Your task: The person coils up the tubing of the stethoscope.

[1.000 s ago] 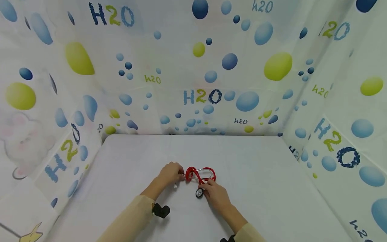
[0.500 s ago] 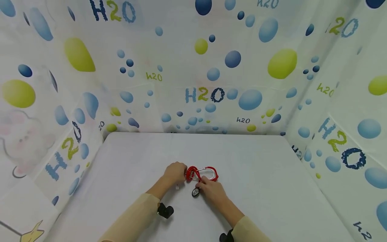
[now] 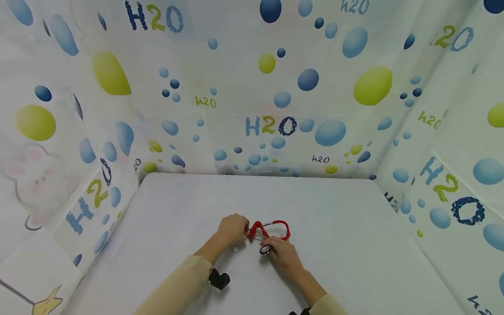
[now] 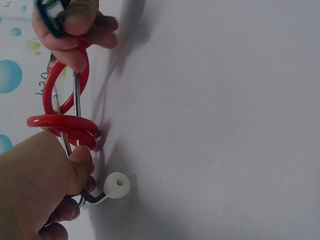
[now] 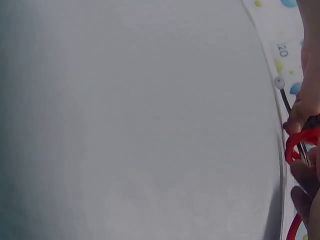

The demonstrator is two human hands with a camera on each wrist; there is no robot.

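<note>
A: What is gripped by the left hand (image 3: 234, 229)?

B: The slim silver metal tubes (image 4: 77, 95) of a glossy red stethoscope (image 3: 263, 231) are gripped there, between the thumb and curled fingers. A round white ear tip (image 4: 117, 185) is seen just beside those fingers, carried on a dark bent stem.

A: And by the right hand (image 3: 282, 255)?

B: The other end is pinched. A round, dark-rimmed chest piece (image 3: 265, 250) is held at the thumb, and the red tubing is touched by the fingers just below it in the left wrist view.

A: Where is the stethoscope placed?

B: It is held between the two hands, over a table covered in smooth white cloth (image 3: 346, 218). Its tubing is wound round the metal tubes near the left hand, and a wider red loop is shown just beyond the right fingers. Whether the cloth is touched cannot be told.

A: What is worn on the arms?

B: Long cream sleeves (image 3: 177, 284) are worn, with a small black device (image 3: 219, 279) strapped at the left wrist.

A: And behind the table?

B: A white curtain (image 3: 228, 70) is hung there, printed with blue and green dots and "H2O" lettering.
</note>
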